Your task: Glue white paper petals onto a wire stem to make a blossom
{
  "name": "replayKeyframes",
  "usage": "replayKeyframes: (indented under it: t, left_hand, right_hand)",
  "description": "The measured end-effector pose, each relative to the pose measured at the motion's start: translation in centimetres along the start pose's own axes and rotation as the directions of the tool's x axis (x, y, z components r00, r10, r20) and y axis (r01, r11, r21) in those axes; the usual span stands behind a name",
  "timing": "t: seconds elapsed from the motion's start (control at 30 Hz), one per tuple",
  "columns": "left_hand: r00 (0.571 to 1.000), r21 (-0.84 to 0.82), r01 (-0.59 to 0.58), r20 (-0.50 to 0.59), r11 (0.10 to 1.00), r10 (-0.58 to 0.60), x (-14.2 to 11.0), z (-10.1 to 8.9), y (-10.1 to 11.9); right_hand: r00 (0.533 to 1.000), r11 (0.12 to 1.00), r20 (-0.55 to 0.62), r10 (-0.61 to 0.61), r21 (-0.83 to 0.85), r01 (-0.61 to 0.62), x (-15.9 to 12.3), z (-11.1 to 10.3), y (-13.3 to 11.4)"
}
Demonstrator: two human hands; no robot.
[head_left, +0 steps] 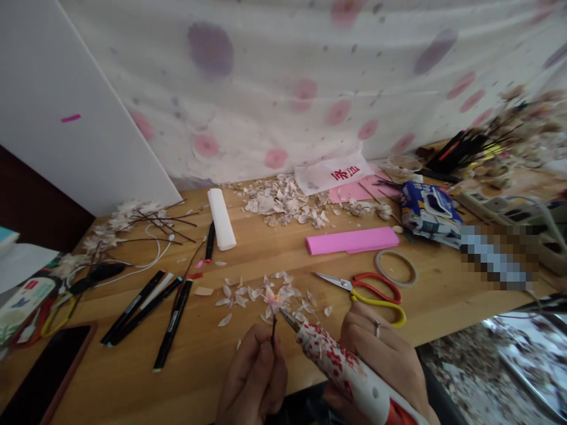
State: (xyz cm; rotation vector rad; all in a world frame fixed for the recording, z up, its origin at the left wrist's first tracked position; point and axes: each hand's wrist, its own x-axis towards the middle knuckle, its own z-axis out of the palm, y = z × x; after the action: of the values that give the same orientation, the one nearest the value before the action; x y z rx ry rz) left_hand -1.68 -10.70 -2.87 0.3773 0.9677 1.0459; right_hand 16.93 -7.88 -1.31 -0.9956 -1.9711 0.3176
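Left hand closed in a narrow pinch on a thin dark wire stem topped by a pale pink blossom; right hand wrapped around a red-and-white cylindrical glue gun, its metal nozzle just beside the blossom, above a light wooden desk strewn with pale petals.

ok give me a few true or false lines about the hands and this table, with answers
Left hand holds a dark stem tipped with a blossom: true.
Right hand holds the scissors: false, they lie on the table; it holds a glue gun.
A ring sits on the right hand: true.
The tape roll lies on the pink strip: false, they lie apart.
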Motion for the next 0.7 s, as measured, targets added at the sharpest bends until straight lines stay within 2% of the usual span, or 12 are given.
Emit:
replayKeyframes:
  t: [0.17, 0.47, 0.7]
  left_hand:
    - [0.999, 0.010, 0.008, 0.033, 1.000, -0.008, 0.06, 0.02, 0.17]
    - [0.999, 0.014, 0.022, 0.029, 1.000, -0.023, 0.10, 0.13, 0.24]
    - [1.000, 0.032, -0.011, 0.025, 0.999, 0.010, 0.02, 0.14, 0.11]
  right_hand:
    - [0.999, 1.000, 0.036, -0.005, -0.011, 0.006, -0.35, 0.19, 0.36]
    - [0.999, 0.999, 0.049, 0.002, -0.052, 0.001, -0.46, -0.22, 0.32]
    - [1.000, 0.999, -0.011, 0.019, -0.025, -0.019, -0.30, 0.02, 0.06]
